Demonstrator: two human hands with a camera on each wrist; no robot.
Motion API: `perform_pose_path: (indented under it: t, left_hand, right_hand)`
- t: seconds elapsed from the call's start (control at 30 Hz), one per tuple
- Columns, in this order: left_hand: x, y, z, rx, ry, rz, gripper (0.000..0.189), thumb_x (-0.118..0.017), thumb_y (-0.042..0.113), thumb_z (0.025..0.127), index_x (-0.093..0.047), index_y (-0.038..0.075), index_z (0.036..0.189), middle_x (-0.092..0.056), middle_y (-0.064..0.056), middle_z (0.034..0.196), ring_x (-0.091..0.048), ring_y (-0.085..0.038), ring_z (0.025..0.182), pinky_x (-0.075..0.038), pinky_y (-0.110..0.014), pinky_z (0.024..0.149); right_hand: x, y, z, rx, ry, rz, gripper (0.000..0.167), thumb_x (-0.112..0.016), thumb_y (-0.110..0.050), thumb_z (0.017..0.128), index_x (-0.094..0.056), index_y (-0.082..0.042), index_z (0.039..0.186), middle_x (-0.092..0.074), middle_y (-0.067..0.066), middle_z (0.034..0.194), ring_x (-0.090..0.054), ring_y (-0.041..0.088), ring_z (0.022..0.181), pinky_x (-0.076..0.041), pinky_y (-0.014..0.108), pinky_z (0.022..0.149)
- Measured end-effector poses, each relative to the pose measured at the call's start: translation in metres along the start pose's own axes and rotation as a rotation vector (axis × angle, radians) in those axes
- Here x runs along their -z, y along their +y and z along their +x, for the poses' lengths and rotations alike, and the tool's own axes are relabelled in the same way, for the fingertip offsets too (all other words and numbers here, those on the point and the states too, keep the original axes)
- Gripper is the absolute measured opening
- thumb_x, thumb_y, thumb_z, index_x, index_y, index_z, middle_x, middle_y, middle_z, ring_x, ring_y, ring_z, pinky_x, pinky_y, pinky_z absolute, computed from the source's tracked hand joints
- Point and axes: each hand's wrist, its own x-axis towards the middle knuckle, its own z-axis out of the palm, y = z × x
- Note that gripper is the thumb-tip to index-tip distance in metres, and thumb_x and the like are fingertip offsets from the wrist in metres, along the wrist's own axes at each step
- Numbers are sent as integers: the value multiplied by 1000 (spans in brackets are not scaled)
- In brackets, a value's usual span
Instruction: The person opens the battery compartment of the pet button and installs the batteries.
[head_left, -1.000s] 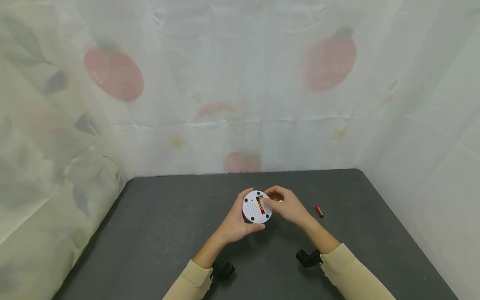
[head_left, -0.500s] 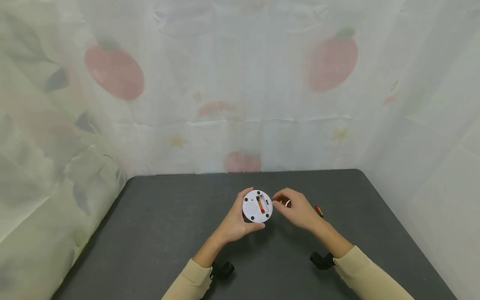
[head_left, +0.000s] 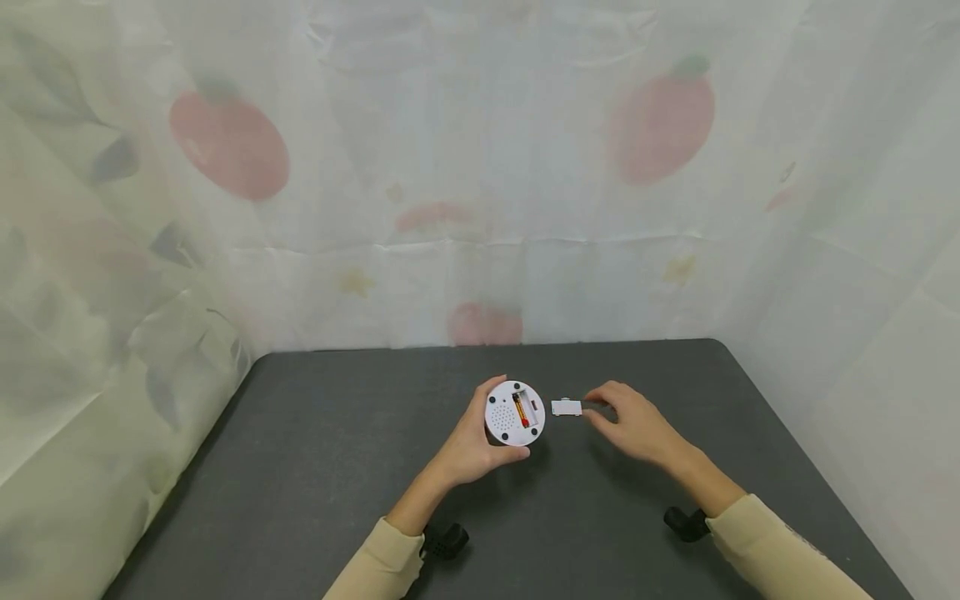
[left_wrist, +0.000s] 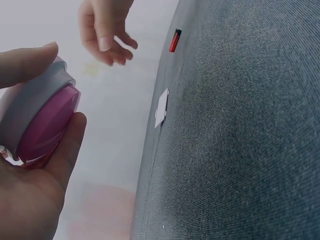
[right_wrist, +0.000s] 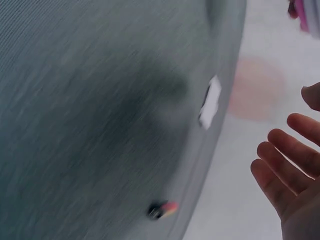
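- Closed at back by pale creased sheeting (head_left: 487, 158), printed with red fruit (head_left: 663, 125).
- Draped left with yellowish leaf-printed fabric (head_left: 82, 325), right with whitish panel (head_left: 862, 300).
- Furnished with dark grey table (head_left: 315, 450), far corners rounded.
- Lit softly.

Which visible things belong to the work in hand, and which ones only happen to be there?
Likely part of the job:
round white-and-pink device, in the left hand
installed battery
white battery cover
loose red-and-black battery

Only surroundings:
dark table
fruit-print curtain
black wrist cameras
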Motion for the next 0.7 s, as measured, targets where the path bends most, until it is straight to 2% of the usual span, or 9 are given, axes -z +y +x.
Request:
perform_pose_path:
  t: [0.13, 0.33, 0.53, 0.7]
  left_hand:
    - [0, 0, 0, -3, -3, -10, 108, -93, 19, 73, -25, 34, 156, -49, -1, 135, -53, -19, 114, -42, -43, 99]
    - [1, -1, 0, -3, -4, -24, 108, -93, 18, 73, -25, 33, 156, -49, -1, 134, -54, -19, 113, -43, -41, 98]
    - [1, -2, 2, -4, -7, -27, 108, -93, 19, 73, -25, 34, 156, -49, -2, 135, -53, -19, 114, -43, -41, 97]
    - [0, -2, 2, -4, -10, -23, 108, -93, 19, 74, -25, 35, 156, -49, -2, 135, -53, -19, 113, -44, -41, 97]
  right_hand:
    - [4, 17, -7, 13, -22, -73, 33, -67, -27, 99, -68, -5, 124, -64, 11, 124, -59, 34, 118, -47, 55, 96]
    - [9, 41, -16, 37, -42, -137, 45, -68, -31, 98, -63, -1, 132, -59, 19, 136, -53, 41, 126, -43, 59, 100]
    - [14, 64, -24, -2, -110, -159, 61, -68, -37, 99, -53, -1, 145, -47, 25, 149, -44, 46, 136, -37, 64, 105]
    - [16, 80, -32, -39, -166, -155, 68, -67, -42, 98, -47, -2, 150, -38, 28, 155, -37, 50, 140, -33, 67, 107]
